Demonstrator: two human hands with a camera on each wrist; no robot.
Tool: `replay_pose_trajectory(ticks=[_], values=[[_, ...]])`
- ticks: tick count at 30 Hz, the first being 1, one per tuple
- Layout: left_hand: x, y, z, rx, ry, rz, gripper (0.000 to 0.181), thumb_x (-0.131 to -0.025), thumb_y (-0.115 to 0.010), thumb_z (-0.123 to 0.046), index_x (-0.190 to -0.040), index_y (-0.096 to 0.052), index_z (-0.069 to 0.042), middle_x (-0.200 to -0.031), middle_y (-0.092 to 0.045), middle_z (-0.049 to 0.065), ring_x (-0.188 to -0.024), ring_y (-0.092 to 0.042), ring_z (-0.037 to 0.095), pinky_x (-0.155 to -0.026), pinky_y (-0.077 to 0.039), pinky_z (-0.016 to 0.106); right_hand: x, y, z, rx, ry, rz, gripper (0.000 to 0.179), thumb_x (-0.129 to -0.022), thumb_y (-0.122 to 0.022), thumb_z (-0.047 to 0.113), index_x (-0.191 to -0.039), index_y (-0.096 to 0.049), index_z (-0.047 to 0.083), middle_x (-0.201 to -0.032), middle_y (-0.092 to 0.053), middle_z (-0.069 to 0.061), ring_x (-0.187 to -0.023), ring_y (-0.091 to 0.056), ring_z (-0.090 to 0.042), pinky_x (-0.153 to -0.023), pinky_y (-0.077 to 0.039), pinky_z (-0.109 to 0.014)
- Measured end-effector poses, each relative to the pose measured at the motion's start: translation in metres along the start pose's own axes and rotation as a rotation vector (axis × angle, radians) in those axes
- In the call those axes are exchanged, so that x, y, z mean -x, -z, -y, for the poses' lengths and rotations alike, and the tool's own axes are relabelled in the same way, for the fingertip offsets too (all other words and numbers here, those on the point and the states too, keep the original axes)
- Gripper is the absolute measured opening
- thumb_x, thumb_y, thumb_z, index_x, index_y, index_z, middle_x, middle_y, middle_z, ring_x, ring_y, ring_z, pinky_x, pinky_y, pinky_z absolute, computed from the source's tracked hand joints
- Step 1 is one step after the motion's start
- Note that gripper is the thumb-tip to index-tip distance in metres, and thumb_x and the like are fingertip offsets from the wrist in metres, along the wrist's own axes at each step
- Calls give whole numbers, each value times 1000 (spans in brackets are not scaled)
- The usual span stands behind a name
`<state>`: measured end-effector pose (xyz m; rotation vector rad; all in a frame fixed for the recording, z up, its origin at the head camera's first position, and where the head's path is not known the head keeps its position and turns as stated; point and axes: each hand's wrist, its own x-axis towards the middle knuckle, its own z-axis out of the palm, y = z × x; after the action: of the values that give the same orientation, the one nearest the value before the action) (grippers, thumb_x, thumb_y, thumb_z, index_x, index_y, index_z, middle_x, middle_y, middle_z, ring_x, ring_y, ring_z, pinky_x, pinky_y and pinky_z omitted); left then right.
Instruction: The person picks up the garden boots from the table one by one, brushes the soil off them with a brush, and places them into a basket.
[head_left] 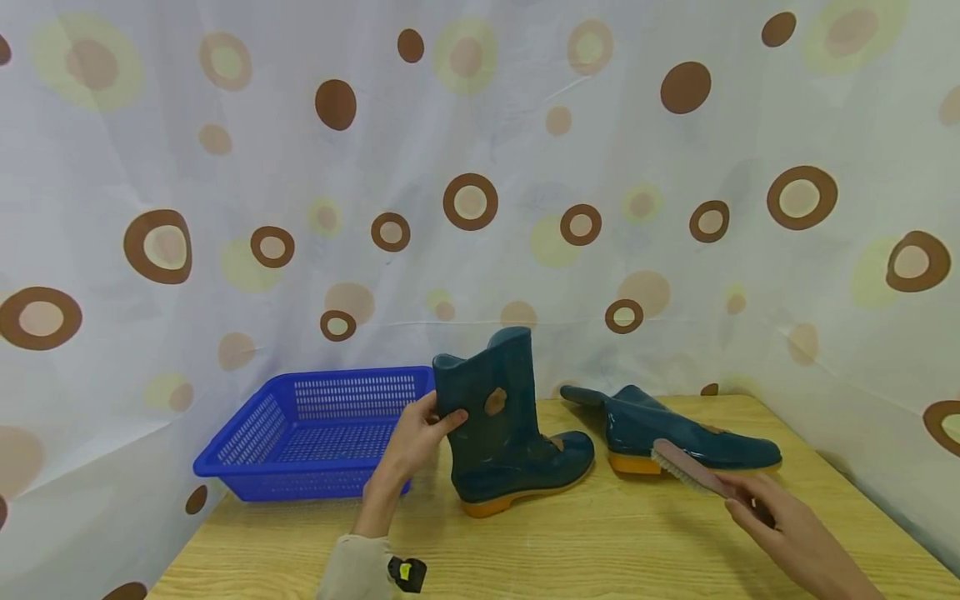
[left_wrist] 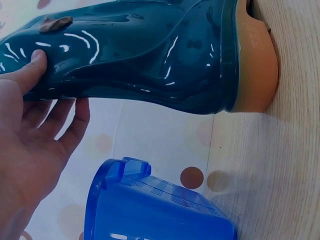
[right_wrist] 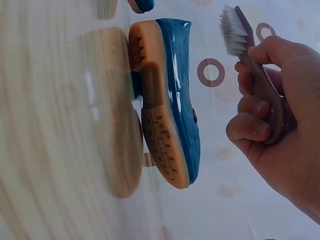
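Right now, your left hand [head_left: 415, 437] grips the upright boot [head_left: 487, 446] by its shaft, thumb on the near side and fingers wrapped behind. Your right hand [head_left: 787, 529] is curled round a brush [head_left: 688, 468], which hangs to the right of the upright boot. Beyond the brush, the other boot [head_left: 667, 429] rests on the table [head_left: 570, 542], also right of the upright boot; the blue basket [head_left: 330, 484] sits left of it.

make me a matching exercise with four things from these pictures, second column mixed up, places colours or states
1. basket
2. brush
3. boot nearer the basket
4. boot farther from the basket

A. gripped by the left hand
B. dark teal, with neither hand on it
C. held in the right hand
D. bright blue, with slotted sides

Pairs: 1-D, 2-C, 3-A, 4-B
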<state>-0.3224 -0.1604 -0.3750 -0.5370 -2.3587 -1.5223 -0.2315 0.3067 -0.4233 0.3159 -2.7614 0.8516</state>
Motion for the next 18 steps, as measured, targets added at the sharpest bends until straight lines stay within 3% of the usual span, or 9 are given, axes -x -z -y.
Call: replay_pose_trajectory(ticks=[6, 12, 18], values=[[1, 0, -2, 4, -20, -22, 25, -92, -71, -29, -113, -71, -16, -99, -73, 4, -89, -67, 17, -89, -54, 43, -1, -2, 2, 5, 42, -34, 38, -104, -52, 28, -131, -57, 1, -93, -55, -1, -69, -41, 0, -56, -35, -23], [3, 0, -7, 26, -15, -22, 24, -94, -69, -20, -116, -70, -12, -106, -74, 9, -97, -70, 24, -94, -54, 50, -2, -4, 5, -5, 113, -100, 33, -103, -54, 22, -131, -58, 4, -87, -50, 3, -65, -39, -1, -52, -33, -23], [1, 1, 1, 51, -38, 4, 24, -92, -71, -21, -115, -71, -12, -107, -75, 9, -100, -71, 25, -94, -56, 47, -3, -5, 9, -21, 203, -160, 30, -101, -57, 15, -129, -60, 5, -80, -44, 7, -63, -37, -2, -50, -31, -23]])
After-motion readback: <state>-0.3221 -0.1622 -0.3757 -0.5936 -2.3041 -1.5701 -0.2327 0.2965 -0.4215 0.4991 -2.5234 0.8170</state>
